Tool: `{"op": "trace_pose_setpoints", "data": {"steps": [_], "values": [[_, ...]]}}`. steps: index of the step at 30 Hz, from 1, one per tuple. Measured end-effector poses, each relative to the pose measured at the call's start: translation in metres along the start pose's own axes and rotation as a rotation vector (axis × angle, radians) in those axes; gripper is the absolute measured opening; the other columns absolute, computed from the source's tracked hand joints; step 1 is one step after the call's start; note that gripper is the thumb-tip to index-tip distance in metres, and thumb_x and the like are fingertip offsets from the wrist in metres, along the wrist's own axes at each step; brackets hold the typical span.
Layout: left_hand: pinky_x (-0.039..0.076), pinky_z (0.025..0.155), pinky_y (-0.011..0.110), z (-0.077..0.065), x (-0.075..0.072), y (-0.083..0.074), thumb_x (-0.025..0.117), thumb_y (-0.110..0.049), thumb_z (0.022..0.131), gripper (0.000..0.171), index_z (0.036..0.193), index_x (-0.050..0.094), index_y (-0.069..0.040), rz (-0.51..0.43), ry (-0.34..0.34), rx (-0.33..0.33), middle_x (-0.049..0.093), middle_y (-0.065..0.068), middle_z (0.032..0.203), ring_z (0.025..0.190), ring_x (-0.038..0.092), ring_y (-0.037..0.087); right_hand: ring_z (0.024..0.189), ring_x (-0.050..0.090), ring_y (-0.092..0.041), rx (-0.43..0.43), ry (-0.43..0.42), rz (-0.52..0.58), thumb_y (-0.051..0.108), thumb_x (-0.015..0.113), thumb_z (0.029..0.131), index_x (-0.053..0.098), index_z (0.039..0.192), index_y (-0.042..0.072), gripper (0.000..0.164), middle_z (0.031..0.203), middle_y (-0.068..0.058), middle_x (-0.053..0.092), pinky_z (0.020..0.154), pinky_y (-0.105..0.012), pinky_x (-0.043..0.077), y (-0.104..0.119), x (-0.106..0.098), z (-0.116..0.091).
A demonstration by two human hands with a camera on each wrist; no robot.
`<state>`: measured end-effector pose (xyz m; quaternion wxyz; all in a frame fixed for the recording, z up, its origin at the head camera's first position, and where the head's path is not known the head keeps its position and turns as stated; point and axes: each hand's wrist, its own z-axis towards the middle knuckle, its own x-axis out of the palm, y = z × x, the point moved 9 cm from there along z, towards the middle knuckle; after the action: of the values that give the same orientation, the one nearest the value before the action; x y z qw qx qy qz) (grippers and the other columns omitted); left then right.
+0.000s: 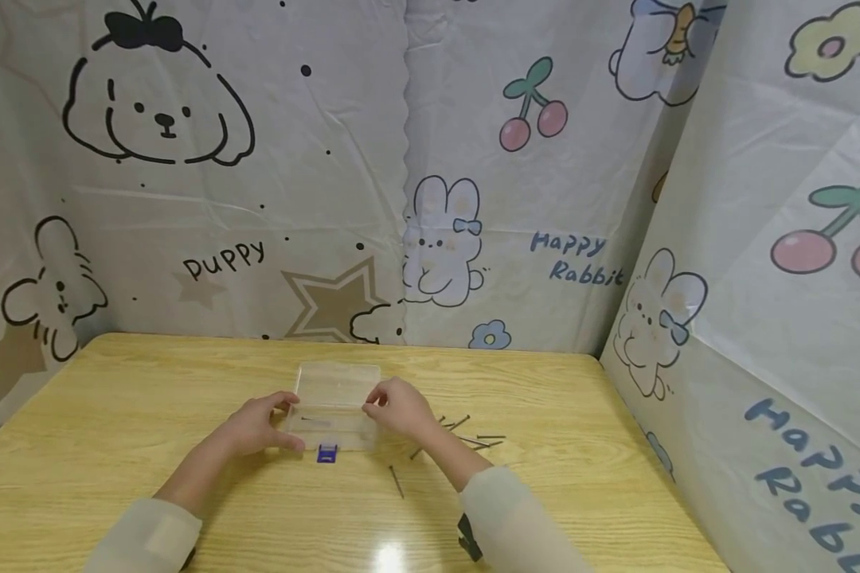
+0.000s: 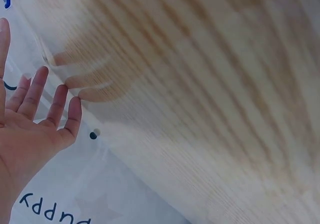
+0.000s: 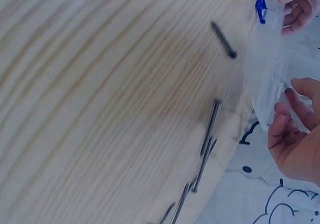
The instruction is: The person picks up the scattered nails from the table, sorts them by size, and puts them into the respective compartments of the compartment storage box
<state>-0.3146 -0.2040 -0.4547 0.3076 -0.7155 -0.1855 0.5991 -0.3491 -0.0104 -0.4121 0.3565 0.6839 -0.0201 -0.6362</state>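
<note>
A clear plastic box [image 1: 333, 434] stands on the table, its clear lid [image 1: 339, 383] raised at the back and a blue latch [image 1: 326, 454] at the front. One thin metal nail [image 1: 317, 419] lies inside. My left hand [image 1: 254, 423] holds the box's left end, thumb at the front corner and fingers further back. Over the right end, my right hand [image 1: 399, 410] has its fingers bent, thumb and index fingertip close together. Whether anything is between them cannot be seen. Loose nails [image 1: 466, 438] lie beneath and beside the right forearm, and a single nail [image 3: 223, 40] lies apart, nearer the front.
The wood-grain table [image 1: 258, 517] ends at a patterned cloth [image 1: 330, 199] behind it, and a similar cloth hangs along the right side. A small dark object [image 1: 469, 538] shows beside the right sleeve.
</note>
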Motion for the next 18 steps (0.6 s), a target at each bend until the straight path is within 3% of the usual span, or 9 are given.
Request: {"op": "trace_pose_setpoints", "data": {"steps": [10, 18], "values": [[0.041, 0.095, 0.057, 0.001, 0.0, -0.002, 0.082, -0.042, 0.065, 0.085, 0.13, 0.046, 0.0, -0.012, 0.007, 0.015, 0.051, 0.026, 0.126, 0.118, 0.045, 0.049, 0.076, 0.05, -0.01, -0.061, 0.019, -0.05, 0.024, 0.063, 0.088, 0.071, 0.091, 0.012, 0.015, 0.086, 0.0, 0.059, 0.063, -0.023, 0.042, -0.021, -0.015, -0.021], [0.04, 0.095, 0.058, 0.0, 0.001, -0.002, 0.082, -0.04, 0.066, 0.085, 0.131, 0.045, 0.002, -0.019, 0.006, 0.022, 0.051, 0.028, 0.127, 0.118, 0.044, 0.052, 0.076, 0.05, -0.009, -0.064, 0.063, -0.067, 0.022, 0.065, 0.088, 0.071, 0.09, 0.012, 0.013, 0.085, 0.0, 0.059, 0.064, -0.022, 0.042, -0.043, -0.013, -0.035]]}}
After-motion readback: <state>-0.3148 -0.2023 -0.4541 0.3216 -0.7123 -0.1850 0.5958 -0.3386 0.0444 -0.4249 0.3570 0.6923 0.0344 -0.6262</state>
